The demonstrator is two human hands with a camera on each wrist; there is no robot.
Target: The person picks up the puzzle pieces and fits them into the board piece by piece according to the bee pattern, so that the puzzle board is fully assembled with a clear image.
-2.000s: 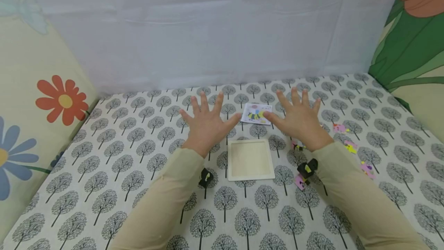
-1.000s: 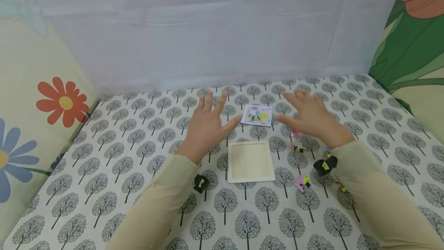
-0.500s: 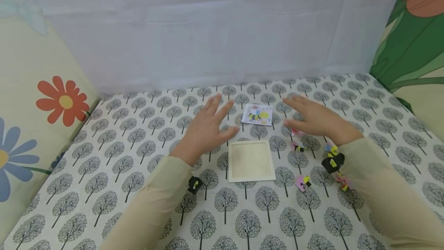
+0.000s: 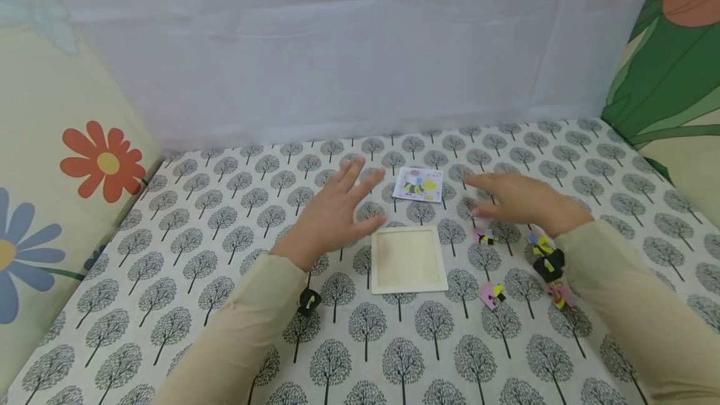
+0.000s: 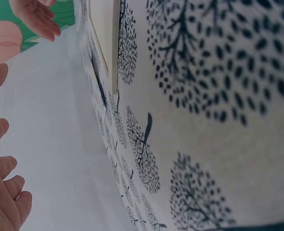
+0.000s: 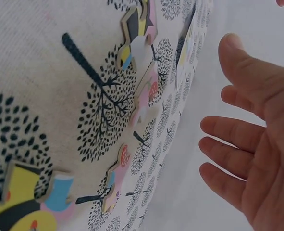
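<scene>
In the head view my left hand hovers over the cloth, left of and just behind a shallow pale square tray. Its fingers are extended and the thumb points right; it holds nothing. My right hand is held above the table on the right, fingers straight, palm turned inward, also holding nothing. Below it lie jigsaw puzzle pieces, including a pink, black and yellow one and another one. In the right wrist view my right hand is beside several puzzle pieces lying on the cloth.
A printed bee picture card lies behind the tray. Small black devices with yellow marks sit at both sleeves. More puzzle pieces lie near the right sleeve. A white sheet hangs behind the tree-print cloth.
Both hands, earlier spread with palms down, have turned palms inward. The right hand moved rightward and slightly nearer, the left slightly nearer, uncovering more of the puzzle pieces between tray and right sleeve.
</scene>
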